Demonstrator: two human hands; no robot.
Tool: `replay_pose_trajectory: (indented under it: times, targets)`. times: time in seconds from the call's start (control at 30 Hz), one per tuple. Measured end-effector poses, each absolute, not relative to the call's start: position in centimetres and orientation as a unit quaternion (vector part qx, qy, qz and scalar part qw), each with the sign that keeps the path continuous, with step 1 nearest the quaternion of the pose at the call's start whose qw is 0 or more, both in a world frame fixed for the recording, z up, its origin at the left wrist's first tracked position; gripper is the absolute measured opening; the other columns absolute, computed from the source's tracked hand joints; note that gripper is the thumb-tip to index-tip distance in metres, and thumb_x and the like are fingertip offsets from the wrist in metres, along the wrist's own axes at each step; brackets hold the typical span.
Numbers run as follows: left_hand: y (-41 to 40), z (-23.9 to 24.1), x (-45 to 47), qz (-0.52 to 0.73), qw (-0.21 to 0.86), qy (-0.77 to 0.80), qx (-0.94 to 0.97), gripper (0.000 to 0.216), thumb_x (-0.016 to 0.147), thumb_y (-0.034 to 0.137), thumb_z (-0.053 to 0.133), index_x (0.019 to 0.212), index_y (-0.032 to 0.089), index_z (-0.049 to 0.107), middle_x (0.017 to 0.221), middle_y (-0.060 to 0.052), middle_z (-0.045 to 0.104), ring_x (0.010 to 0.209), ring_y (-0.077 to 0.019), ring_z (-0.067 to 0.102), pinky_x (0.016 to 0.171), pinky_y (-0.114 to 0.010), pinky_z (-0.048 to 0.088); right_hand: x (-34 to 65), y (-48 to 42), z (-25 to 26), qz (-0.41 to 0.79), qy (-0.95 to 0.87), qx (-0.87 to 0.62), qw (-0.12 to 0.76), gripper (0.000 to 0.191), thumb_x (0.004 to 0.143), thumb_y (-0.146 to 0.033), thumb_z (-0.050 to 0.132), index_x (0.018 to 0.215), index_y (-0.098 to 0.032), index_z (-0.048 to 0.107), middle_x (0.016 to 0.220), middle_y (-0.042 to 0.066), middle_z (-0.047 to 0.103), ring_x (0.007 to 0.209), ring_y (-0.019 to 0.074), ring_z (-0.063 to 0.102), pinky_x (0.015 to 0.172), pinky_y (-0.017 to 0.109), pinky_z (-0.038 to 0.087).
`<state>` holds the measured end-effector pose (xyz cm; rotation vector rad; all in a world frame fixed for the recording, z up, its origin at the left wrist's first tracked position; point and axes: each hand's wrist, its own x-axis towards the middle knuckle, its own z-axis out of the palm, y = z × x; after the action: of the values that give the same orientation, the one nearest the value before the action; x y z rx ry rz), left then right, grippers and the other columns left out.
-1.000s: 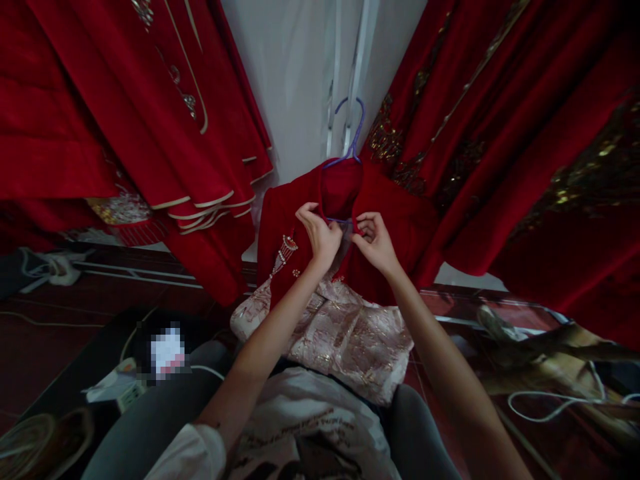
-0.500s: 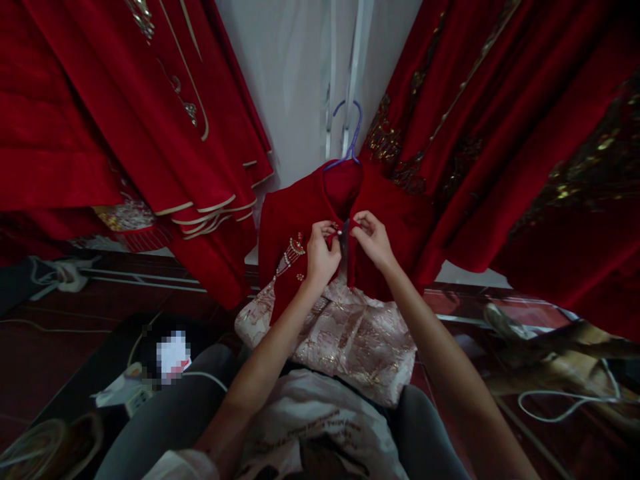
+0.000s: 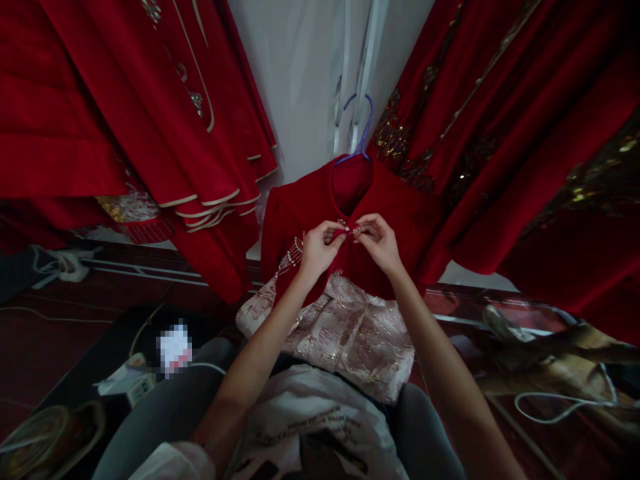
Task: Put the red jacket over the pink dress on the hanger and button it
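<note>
A red jacket [image 3: 300,200] hangs on a purple hanger [image 3: 369,127] in front of me. My left hand [image 3: 323,248] pinches one front edge of the jacket just under the collar. My right hand [image 3: 381,243] pinches the opposite edge, with its fingertips almost against the left ones. A small pearly, beaded fastening shows between the fingers; its details are too small to make out. Beaded tassel trim [image 3: 293,257] decorates the jacket's left chest. Below the jacket, pale pink brocade fabric [image 3: 350,333] with gold threads lies over my lap.
Red garments [image 3: 200,160] with pale piping hang at the left, and red garments with gold sequins [image 3: 395,137] at the right. A white power strip [image 3: 140,387] sits low on the left. A white cable [image 3: 565,407] loops at the lower right.
Both hands have come closer together, bringing the jacket's two front edges to meet below the collar. The gap that showed between the edges has closed. The view has shifted slightly.
</note>
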<state>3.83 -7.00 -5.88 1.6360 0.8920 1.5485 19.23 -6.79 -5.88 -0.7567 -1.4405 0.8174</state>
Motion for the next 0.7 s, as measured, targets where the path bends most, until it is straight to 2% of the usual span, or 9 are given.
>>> replay_pose_trajectory:
  times: [0.33, 0.7]
  targets:
    - [-6.1, -4.4, 2.0, 0.477, 0.179, 0.335, 0.792, 0.021, 0.079, 0.003, 0.056, 0.093, 0.019, 0.057, 0.092, -0.002, 0.068, 0.080, -0.0124, 0.065, 0.076, -0.024, 0.051, 19.2, -6.4, -5.5, 0.334, -0.628, -0.338, 0.616, 0.020, 0.071, -0.021, 0.068, 0.090, -0.019, 0.064, 0.088, 0.000, 0.066, 0.074, 0.0107, 0.061, 0.071, 0.025, 0.053]
    - [-5.8, -4.5, 1.6, 0.464, 0.166, 0.316, 0.811, 0.021, 0.078, 0.005, 0.054, 0.093, 0.019, 0.057, 0.088, -0.001, 0.065, 0.077, -0.0114, 0.062, 0.072, -0.023, 0.049, 19.0, -6.3, -5.1, 0.317, -0.623, -0.366, 0.614, 0.024, 0.072, -0.024, 0.071, 0.095, -0.019, 0.068, 0.092, 0.003, 0.071, 0.077, 0.0133, 0.066, 0.075, 0.028, 0.055]
